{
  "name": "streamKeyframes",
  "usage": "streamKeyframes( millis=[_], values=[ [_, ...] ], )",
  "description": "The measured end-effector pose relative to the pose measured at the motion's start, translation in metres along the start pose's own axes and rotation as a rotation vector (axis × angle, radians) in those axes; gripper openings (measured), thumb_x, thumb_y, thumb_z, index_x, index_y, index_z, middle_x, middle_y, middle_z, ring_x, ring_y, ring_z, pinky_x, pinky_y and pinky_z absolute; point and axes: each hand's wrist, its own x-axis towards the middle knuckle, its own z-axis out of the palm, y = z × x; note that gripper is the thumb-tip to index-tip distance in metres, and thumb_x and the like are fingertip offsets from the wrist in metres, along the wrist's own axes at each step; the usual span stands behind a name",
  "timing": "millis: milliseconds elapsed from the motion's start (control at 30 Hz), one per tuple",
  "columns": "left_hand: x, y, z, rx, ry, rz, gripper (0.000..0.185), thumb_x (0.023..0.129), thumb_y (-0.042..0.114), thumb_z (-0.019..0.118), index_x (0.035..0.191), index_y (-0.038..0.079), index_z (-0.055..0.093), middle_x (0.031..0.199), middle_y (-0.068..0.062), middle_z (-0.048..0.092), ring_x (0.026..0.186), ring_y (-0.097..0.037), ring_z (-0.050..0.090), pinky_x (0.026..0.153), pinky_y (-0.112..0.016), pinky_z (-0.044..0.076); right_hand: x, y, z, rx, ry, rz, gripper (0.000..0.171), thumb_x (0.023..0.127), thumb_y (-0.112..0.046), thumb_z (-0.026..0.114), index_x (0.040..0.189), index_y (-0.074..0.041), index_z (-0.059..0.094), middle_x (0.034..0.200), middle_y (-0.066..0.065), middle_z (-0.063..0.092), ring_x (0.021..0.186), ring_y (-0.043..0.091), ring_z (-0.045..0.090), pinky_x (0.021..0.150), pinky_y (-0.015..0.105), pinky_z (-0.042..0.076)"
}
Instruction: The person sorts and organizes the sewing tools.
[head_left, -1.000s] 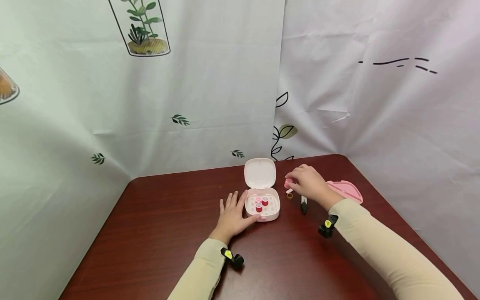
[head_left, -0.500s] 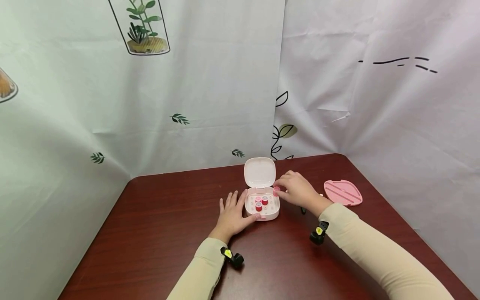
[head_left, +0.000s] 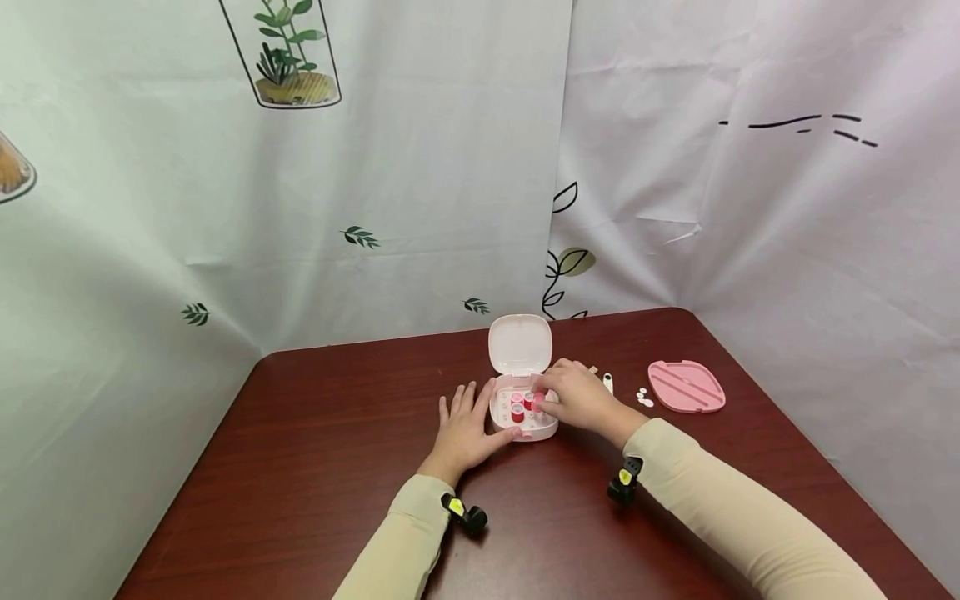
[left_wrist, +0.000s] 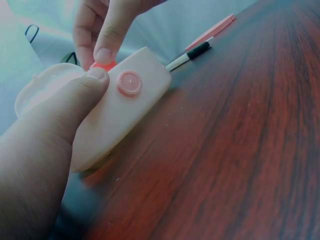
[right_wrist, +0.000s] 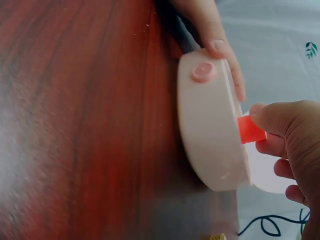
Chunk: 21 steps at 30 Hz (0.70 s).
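A small white sewing box (head_left: 531, 432) with a pink button (left_wrist: 129, 83) stands on the table, its lid (head_left: 520, 344) raised. My left hand (head_left: 463, 436) rests against the box's left side, fingers spread and thumb at the front edge. Between thumb and fingertips, my right hand (head_left: 581, 398) pinches a pinkish-red thread spool (right_wrist: 251, 129) at the right part of the box, partly inside it. Red spools (head_left: 517, 412) and a pink one stand on the pegged floor of the box. How deep the pinched spool sits is hard to tell.
Right of the box lie a pink slotted tray (head_left: 686, 386), several small white pieces (head_left: 643, 397) and a seam ripper or similar black-and-white tool (left_wrist: 192, 53). A small brass-coloured piece (right_wrist: 217, 236) shows at the right wrist view's bottom edge. Fabric walls surround the dark wooden table (head_left: 337, 467).
My right hand has carried the pinkish-red spool leftward from the items beside the box, over its right rim and into it. The left hand has stayed in place.
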Motion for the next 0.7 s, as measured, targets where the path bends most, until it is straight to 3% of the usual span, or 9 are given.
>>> streamKeyframes(
  millis=[333,533,700],
  values=[
    [0.0,0.001,0.0,0.002,0.008,0.006,0.1,0.083,0.079,0.055,0.162,0.024,0.025,0.159,-0.022,0.034,0.15,-0.042,0.022,0.117,-0.067,0.008,-0.003,-0.008,0.015,0.031,-0.03,0.011,0.019,0.084,-0.024,0.08,0.099,-0.014,0.078,0.119,0.01,0.071,0.094,0.026,0.061,0.086,0.046,0.049],
    [0.0,0.0,0.001,-0.012,0.03,0.025,0.101,0.083,0.079,0.056,0.161,0.023,0.027,0.158,-0.023,0.035,0.149,-0.043,0.024,0.116,-0.069,0.009,-0.004,-0.01,0.02,0.011,-0.024,0.019,0.022,0.08,-0.026,0.084,0.098,-0.015,0.078,0.111,0.005,0.071,0.091,0.024,0.06,0.083,0.046,0.049],
    [-0.001,0.0,-0.001,0.003,-0.003,0.004,0.101,0.083,0.079,0.055,0.163,0.025,0.023,0.16,-0.021,0.033,0.151,-0.041,0.021,0.118,-0.067,0.006,-0.002,-0.011,0.023,-0.002,-0.007,0.044,0.02,0.078,-0.026,0.085,0.093,-0.017,0.078,0.098,-0.002,0.069,0.085,0.022,0.059,0.08,0.044,0.049]
  ],
)
